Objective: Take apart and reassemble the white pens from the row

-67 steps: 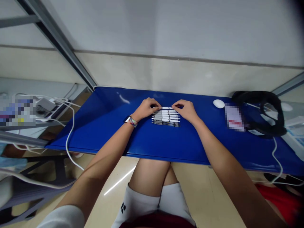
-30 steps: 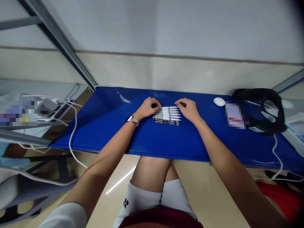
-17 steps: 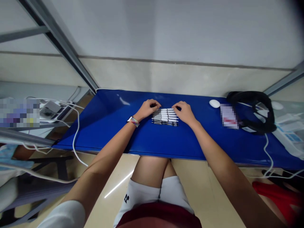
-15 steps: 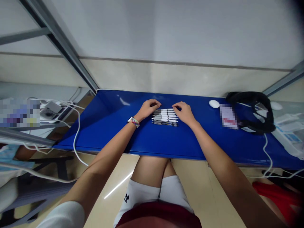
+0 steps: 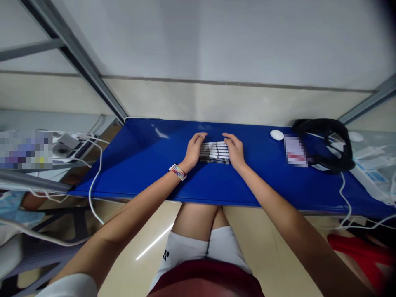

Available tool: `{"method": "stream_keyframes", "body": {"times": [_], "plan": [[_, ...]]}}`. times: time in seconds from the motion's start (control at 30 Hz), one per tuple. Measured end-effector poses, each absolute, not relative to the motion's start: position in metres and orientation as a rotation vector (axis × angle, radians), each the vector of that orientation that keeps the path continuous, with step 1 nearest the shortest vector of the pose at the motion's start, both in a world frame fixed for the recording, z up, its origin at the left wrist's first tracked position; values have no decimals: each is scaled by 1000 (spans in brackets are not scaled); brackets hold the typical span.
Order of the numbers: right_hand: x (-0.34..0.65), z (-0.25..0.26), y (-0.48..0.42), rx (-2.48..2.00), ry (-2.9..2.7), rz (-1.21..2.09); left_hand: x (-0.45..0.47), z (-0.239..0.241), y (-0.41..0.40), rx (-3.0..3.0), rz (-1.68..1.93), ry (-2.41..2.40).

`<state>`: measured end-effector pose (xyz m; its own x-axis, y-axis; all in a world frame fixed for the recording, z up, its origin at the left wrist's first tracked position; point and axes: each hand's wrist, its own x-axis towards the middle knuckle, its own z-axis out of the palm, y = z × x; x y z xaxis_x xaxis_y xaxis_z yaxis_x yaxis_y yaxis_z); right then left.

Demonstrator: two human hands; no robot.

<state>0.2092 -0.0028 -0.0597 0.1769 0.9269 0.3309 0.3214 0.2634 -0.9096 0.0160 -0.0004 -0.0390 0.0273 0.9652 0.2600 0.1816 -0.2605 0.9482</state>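
Note:
Several pens (image 5: 214, 153) with white and black barrels lie side by side in a row on the blue table (image 5: 148, 165). At their left ends stands my left hand (image 5: 194, 150), palm turned inward and fingers stretched out. My right hand (image 5: 235, 150) is placed the same way against the right ends, its fingers extended forward. Both hands border the row and cover the pens' tips; whether both palms press on them I cannot tell. A multicoloured band (image 5: 178, 171) is around my left wrist.
On the table's right lie a white egg-shaped object (image 5: 276, 135), a blurred pink packet (image 5: 296, 151) and a black padded headband-like device (image 5: 348, 144). White cables (image 5: 95, 181) hang at the left. A metal frame post (image 5: 89, 70) rises at the back left, before the wall.
My hands have gone from curled fingers above the row's far corners to straightened fingers, palms along both ends of the pens. The pens' ends are now more covered.

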Motion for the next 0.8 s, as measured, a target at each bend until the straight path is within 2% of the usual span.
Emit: {"method": "stream_keyframes", "body": {"times": [0.8], "plan": [[205, -56, 2, -1262, -1474, 583, 19, -43, -1, 1631, 1300, 1247]]}}
